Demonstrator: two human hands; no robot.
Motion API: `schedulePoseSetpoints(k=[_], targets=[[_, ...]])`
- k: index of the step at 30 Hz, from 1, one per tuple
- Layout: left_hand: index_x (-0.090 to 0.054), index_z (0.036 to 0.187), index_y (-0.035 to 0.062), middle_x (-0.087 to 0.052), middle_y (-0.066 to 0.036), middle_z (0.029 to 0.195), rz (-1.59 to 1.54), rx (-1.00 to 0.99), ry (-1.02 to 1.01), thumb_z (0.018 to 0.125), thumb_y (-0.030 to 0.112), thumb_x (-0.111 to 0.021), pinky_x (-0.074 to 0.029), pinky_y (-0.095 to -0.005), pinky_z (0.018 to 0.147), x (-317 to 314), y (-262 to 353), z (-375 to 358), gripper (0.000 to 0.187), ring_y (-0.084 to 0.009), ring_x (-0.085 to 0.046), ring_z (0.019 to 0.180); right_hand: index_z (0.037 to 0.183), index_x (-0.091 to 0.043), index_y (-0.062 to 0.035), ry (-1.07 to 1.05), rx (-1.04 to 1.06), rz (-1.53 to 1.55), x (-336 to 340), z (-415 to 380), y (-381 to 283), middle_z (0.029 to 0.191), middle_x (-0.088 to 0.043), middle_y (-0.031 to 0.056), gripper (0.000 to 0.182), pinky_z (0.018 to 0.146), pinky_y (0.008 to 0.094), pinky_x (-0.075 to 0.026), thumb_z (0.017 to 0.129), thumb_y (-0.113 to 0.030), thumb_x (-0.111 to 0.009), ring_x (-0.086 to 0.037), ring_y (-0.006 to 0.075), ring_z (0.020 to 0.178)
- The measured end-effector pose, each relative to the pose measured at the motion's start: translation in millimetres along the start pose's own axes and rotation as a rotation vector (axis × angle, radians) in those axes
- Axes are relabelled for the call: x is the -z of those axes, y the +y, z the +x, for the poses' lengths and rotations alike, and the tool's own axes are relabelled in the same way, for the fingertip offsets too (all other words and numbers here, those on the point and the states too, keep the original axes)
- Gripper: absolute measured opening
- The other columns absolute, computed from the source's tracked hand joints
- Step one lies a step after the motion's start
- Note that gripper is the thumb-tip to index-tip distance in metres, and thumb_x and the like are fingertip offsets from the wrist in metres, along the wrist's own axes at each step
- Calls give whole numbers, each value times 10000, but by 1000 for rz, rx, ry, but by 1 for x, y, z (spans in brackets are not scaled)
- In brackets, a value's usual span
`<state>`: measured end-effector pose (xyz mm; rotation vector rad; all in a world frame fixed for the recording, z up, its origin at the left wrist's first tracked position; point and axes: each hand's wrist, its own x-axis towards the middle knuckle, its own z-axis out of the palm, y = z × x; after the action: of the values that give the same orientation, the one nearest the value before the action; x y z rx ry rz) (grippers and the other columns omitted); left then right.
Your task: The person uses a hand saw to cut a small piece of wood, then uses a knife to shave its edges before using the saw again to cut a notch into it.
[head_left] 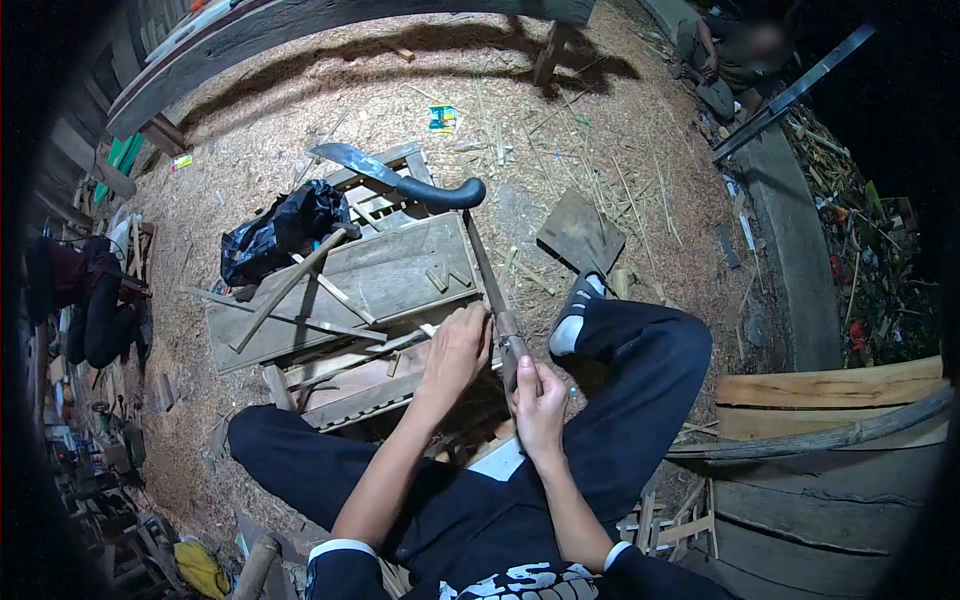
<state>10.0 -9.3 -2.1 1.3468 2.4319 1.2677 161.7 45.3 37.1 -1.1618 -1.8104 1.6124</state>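
My right hand (538, 405) is closed around the lower part of a long, narrow knife-like tool (508, 330). A wooden section and a band show above the fingers, and its dark thin part points away from me past the bench's end. My left hand (460, 345) is closed beside the tool, its fingertips close to the wooden section; what it grips, if anything, is hidden. In front stands a low wooden bench (390, 280), with thin wood strips (300, 285) and small cut pieces (447, 279) on it. A machete (400, 180) with a dark curved handle lies at its far side.
A black plastic bag (285, 230) lies by the bench's left side. A square board (581, 232) rests on the shaving-covered ground. Planks (830, 400) and a curved pole (820, 440) stand at my right. One person sits at far right, another at far left.
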Motion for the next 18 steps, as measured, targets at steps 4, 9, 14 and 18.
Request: schedulePoseSetpoints(k=[4,9,14,18], targets=[[-595,1065,-25,-606,-213,901,28,-45,-2,938,63,-640,-495,-504,780,-1,-3,-1,160,-418,-613,869,767,-579,24,28,-12,-28,6,-12,-1,593,-491,48,460,535,374,-364,1068,-323,-557,-452,136,566],[-597,1066,-26,-595,-212,881,89,-64,-49,923,56,-619,-488,-494,776,0,-8,-1,166,-406,-610,876,707,-496,-63,44,79,-58,3,-18,0,548,-449,-29,507,411,260,-334,1090,-394,-535,-438,56,448],[-590,1182,-21,-615,-202,962,123,-124,-70,917,68,-597,-492,-461,818,4,-12,0,280,-381,-611,932,711,-507,-57,71,54,-88,10,-23,2,546,-456,-25,506,414,272,-330,1093,-388,-526,-443,59,448],[-587,1207,-20,-618,-199,978,150,-127,-65,906,69,-596,-490,-459,828,3,-16,-1,314,-375,-611,935,740,-555,-4,42,12,-102,13,-36,-23,563,-468,22,483,479,332,-346,1082,-345,-543,-440,97,510]])
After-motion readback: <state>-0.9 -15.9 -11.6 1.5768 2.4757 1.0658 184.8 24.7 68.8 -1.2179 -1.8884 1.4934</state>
